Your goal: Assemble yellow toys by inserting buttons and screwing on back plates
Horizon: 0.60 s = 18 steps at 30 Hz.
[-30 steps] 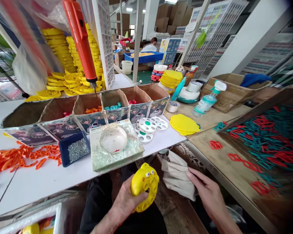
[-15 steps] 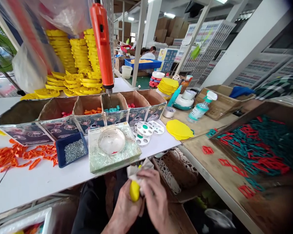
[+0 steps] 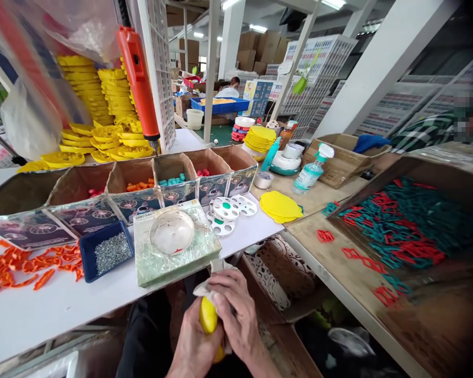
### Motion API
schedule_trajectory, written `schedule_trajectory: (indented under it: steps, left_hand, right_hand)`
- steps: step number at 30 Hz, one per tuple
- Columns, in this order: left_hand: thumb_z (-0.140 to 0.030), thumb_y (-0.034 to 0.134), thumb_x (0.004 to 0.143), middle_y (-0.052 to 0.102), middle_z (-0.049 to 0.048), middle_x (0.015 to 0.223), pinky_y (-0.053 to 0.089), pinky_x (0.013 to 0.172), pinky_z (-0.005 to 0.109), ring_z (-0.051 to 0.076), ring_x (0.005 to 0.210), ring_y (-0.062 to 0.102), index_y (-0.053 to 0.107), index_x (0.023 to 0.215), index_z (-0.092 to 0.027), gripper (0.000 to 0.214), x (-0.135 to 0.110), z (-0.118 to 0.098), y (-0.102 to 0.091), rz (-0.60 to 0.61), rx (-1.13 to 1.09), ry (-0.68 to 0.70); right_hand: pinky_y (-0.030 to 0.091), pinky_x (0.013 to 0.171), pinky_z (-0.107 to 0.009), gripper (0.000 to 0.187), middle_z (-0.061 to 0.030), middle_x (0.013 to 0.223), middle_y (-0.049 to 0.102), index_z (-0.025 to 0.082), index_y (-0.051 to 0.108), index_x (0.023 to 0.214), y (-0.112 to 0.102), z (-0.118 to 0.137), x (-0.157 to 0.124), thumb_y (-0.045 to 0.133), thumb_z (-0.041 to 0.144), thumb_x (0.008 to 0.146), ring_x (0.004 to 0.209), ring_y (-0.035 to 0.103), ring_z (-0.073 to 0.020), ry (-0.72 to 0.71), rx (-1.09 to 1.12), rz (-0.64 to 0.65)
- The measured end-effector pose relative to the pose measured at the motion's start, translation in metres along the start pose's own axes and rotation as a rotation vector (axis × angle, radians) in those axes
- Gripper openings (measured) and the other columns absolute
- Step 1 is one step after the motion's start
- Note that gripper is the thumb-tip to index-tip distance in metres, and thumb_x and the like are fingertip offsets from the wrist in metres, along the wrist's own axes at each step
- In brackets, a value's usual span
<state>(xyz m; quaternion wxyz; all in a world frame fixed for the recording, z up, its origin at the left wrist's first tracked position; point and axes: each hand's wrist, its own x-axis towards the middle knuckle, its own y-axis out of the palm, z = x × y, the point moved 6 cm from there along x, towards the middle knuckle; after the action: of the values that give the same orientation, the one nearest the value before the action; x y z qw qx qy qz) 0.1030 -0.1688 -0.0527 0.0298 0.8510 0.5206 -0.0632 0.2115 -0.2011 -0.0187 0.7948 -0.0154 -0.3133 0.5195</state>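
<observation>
A smooth yellow plastic part is gripped in my left hand, low in front of my lap. Its full shape is hidden by my fingers. My right hand is closed around a whitish cloth and presses it against the part's upper end and side. Just beyond my hands, at the bench edge, lies a box wrapped in clear film, carrying a shallow white round dish with a small red bit in it.
A blue tray of screws and orange pieces lie left. Cardboard bins span the back, below a hanging orange electric screwdriver. White discs, yellow discs and a spray bottle stand right. A co-worker's sleeve shows far right.
The view has swung slightly, so the bench things sit farther left. The cloth has shifted over the yellow part, and more of the part shows between my hands.
</observation>
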Motion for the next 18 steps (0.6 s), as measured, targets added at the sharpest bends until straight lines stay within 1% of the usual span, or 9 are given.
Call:
schedule_trajectory:
  steps: [3,5,7,10,12,15,17,18]
  left_hand:
    - [-0.022,0.069,0.078,0.076,0.0068,0.098,0.058,0.081,0.031,0.025,0.088,0.07,0.069,0.109,-0.014,0.032,-0.006,-0.003,0.0,-0.009,-0.032,0.035]
    - [-0.027,0.072,0.079,0.077,0.0104,0.108,0.059,0.089,0.035,0.029,0.098,0.072,0.069,0.117,-0.014,0.04,-0.01,-0.002,-0.001,0.009,-0.02,0.038]
    - [-0.033,0.077,0.078,0.077,0.0137,0.113,0.06,0.09,0.036,0.033,0.102,0.072,0.069,0.121,-0.014,0.047,-0.013,0.003,-0.005,-0.01,-0.002,0.034]
    - [-0.038,0.081,0.077,0.077,0.0157,0.116,0.062,0.088,0.038,0.037,0.107,0.072,0.071,0.124,-0.014,0.054,-0.016,0.018,-0.014,-0.11,-0.031,0.033]
    - [-0.04,0.082,0.076,0.077,0.0154,0.116,0.062,0.09,0.04,0.038,0.108,0.071,0.072,0.122,-0.014,0.053,-0.017,0.03,-0.017,-0.17,-0.047,0.041]
    - [-0.04,0.082,0.075,0.076,0.0156,0.117,0.06,0.096,0.042,0.039,0.109,0.071,0.073,0.12,-0.014,0.053,-0.017,0.043,-0.014,-0.227,-0.065,0.057]
    - [-0.04,0.081,0.076,0.076,0.0154,0.117,0.058,0.098,0.043,0.038,0.109,0.071,0.073,0.119,-0.015,0.05,-0.016,0.042,-0.009,-0.256,-0.063,0.084]
    - [-0.04,0.08,0.077,0.076,0.015,0.117,0.058,0.098,0.043,0.038,0.109,0.07,0.075,0.117,-0.016,0.047,-0.016,0.037,-0.006,-0.268,-0.05,0.117]
  right_hand:
    - [0.055,0.096,-0.039,0.032,-0.0064,0.115,0.075,0.028,0.078,0.108,-0.011,-0.021,0.0,0.047,0.034,0.103,0.11,0.067,-0.0233,0.168,0.092,-0.163]
    - [0.056,0.096,-0.036,0.035,-0.0073,0.116,0.075,0.026,0.078,0.109,-0.011,-0.036,-0.005,0.046,0.041,0.104,0.109,0.069,-0.0234,0.3,0.154,-0.212]
    - [0.057,0.094,-0.035,0.04,-0.0083,0.114,0.077,0.024,0.078,0.108,-0.01,-0.05,-0.012,0.048,0.049,0.102,0.107,0.071,-0.0251,0.445,0.198,-0.264]
    - [0.059,0.092,-0.034,0.046,-0.0099,0.114,0.079,0.021,0.079,0.109,-0.011,-0.061,-0.024,0.054,0.057,0.097,0.107,0.073,-0.0283,0.614,0.228,-0.354]
    - [0.061,0.09,-0.034,0.05,-0.0104,0.116,0.079,0.02,0.079,0.112,-0.011,-0.063,-0.03,0.055,0.06,0.095,0.108,0.073,-0.0295,0.661,0.25,-0.361]
    - [0.06,0.094,-0.036,0.053,-0.01,0.125,0.075,0.022,0.075,0.121,-0.009,-0.066,-0.038,0.051,0.062,0.096,0.115,0.071,-0.0301,0.687,0.266,-0.349]
    - [0.058,0.1,-0.04,0.055,-0.0101,0.131,0.072,0.022,0.072,0.126,-0.007,-0.071,-0.047,0.049,0.063,0.096,0.123,0.067,-0.0311,0.693,0.226,-0.38]
    - [0.056,0.103,-0.042,0.055,-0.0105,0.133,0.071,0.022,0.071,0.127,-0.006,-0.075,-0.053,0.049,0.062,0.097,0.125,0.066,-0.0317,0.694,0.192,-0.405]
